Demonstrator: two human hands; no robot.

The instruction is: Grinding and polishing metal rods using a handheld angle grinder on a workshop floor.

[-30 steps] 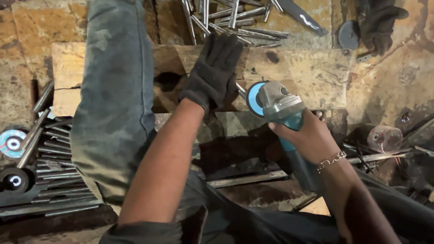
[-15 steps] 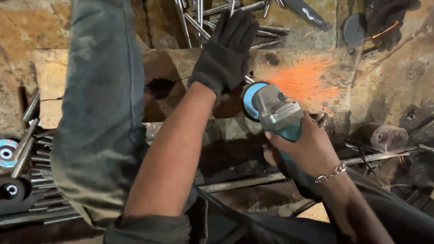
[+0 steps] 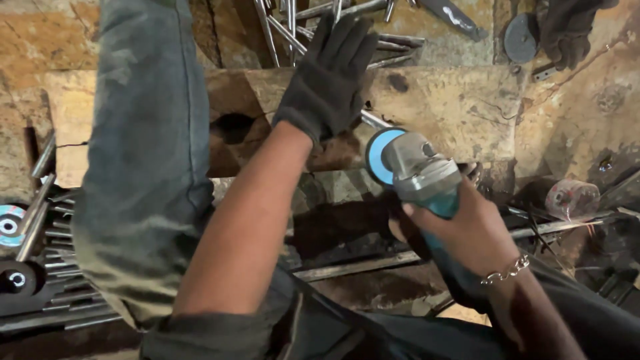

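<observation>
Now that the orange spray seen half a sec ago is gone, the teal-and-grey angle grinder with the blue disc (image 3: 413, 170) sits just off the metal, disc edge beside the thin steel rod (image 3: 375, 121) but throwing no sparks, so the cut looks paused or finished (can't tell which from here). Nearest the camera, the bare right hand (image 3: 467, 230), chain bracelet on the wrist, is wrapped tight round the grinder body, fingers closed on it. To the left, a denim-clad leg (image 3: 143, 173) runs from near to far across the scarred wooden block (image 3: 453, 107). Further out, the left hand in a black knit glove (image 3: 330, 77) lies flat w/ fingers spread, pressing down on the rod at the block's far edge; it grips nothing, just pins. It has slid farther away vs. a sec ago. Beyond it, a loose heap of steel rods (image 3: 393, 40). Near left, cut rod pieces and spare discs (image 3: 10, 223); far right, a dark round disc (image 3: 521, 37) on the floor.
</observation>
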